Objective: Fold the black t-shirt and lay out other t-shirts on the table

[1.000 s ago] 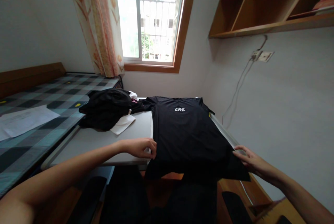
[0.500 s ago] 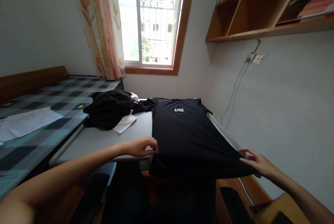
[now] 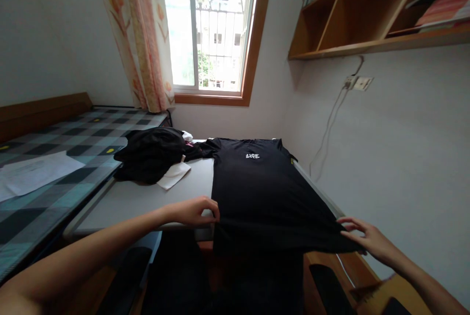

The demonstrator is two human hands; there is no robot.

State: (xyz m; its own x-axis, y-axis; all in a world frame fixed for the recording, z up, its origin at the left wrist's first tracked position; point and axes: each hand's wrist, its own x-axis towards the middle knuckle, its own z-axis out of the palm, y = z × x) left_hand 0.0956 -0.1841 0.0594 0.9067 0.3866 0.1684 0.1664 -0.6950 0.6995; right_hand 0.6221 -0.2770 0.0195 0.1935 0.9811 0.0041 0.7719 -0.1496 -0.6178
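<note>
Item: black shirt (image 3: 264, 192), spread over the right part of the worktop (image 3: 143, 207), collar end towards the window (image 3: 218, 40). Small white print (image 3: 252, 156) sits near the collar; exact characters cannot be confirmed. The lower part hangs past the near edge of the worktop, above the person's legs.

Hands: 2, both on the shirt. Left hand (image 3: 201, 209) has a narrow grip, fingertips closed on the left side edge near the hem. Right hand (image 3: 370, 241) holds the lower right corner in a lighter grip, fingers partly spread and cloth drawn out to a point beneath them.

Assessment: the step in hand appears to be drawing the lower part straight. Both grips should pull outward with equal, light tension; the right corner looks stretched further than the left and, in my judgement, wants easing to avoid skewing the hem. A flat pinch close to the seam would bunch less of this thin, probably slippery cloth. A hard pull towards the body risks dragging the shirt off the worktop.

Surroundings: a black cloth bundle (image 3: 150, 153) lies left of the shirt, touching its sleeve area; a white piece (image 3: 174, 175) lies against the bundle. Further left, the bed (image 3: 132, 118) bears paper (image 3: 40, 173). A wall shelf (image 3: 352, 16) is mounted upper right.
</note>
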